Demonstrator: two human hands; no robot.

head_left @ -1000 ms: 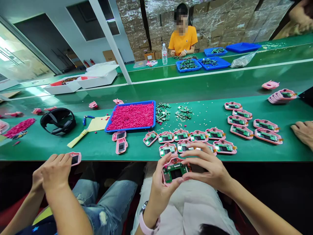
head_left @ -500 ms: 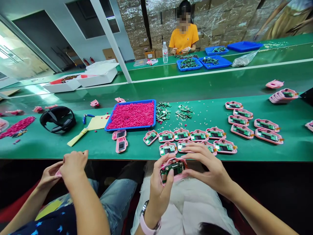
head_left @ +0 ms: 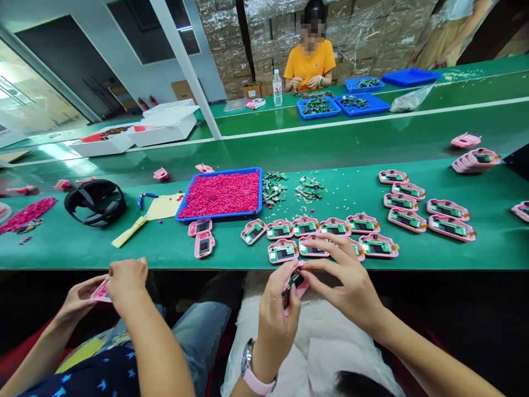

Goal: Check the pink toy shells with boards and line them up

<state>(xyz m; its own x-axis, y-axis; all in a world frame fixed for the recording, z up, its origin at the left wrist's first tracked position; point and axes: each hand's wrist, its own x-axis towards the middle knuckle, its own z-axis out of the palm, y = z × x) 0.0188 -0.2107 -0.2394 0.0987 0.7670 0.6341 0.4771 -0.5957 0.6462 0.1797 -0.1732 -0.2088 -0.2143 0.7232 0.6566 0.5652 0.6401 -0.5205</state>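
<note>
You hold one pink plastic shell (head_left: pixel 305 286) with its green circuit board (head_left: pixel 291 288) above your lap, just before the counter (head_left: pixel 157 255) edge.
Your left hand (head_left: pixel 275 314) grasps the shell, thumb over the board, perhaps so that the board does not slip while the shell is tilted; the thumb and forefinger of your right hand (head_left: pixel 349 286) meet at its upper edge, but I cannot tell if they pinch it. The shells in rows (head_left: pixel 282 252) lie with the open side up, probably so that each board stays visible and inside. The blue tray (head_left: pixel 261 193) seems to keep the small pink parts (head_left: pixel 223 193) together, near the loose circuit boards (head_left: pixel 309 188).
</note>
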